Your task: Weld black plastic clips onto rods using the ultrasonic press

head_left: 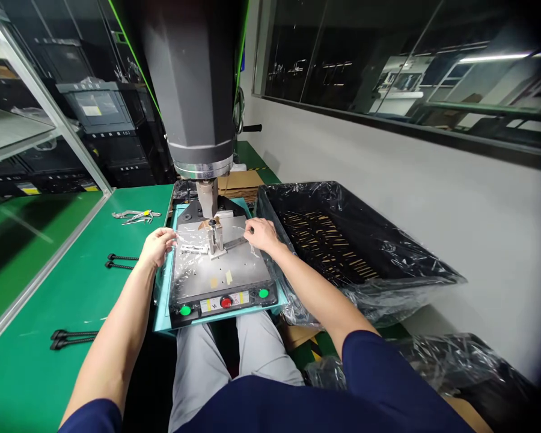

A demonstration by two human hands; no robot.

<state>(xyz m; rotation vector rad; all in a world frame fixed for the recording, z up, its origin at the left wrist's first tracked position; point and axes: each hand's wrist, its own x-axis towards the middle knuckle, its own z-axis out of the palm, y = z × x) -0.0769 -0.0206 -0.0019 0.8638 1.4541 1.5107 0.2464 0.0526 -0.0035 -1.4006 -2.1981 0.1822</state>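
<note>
While the metal fixture (216,241) stands on the steel plate (250,272) under the press (193,102), left hand (159,246) and right hand (262,233) flank it, fingers curled — can't tell if they're gripping anything.

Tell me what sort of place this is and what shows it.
Likely a factory workshop: a big machine above a base with push buttons, a plastic-lined tray holding many small parts, and stacked crates at the back left.
</note>
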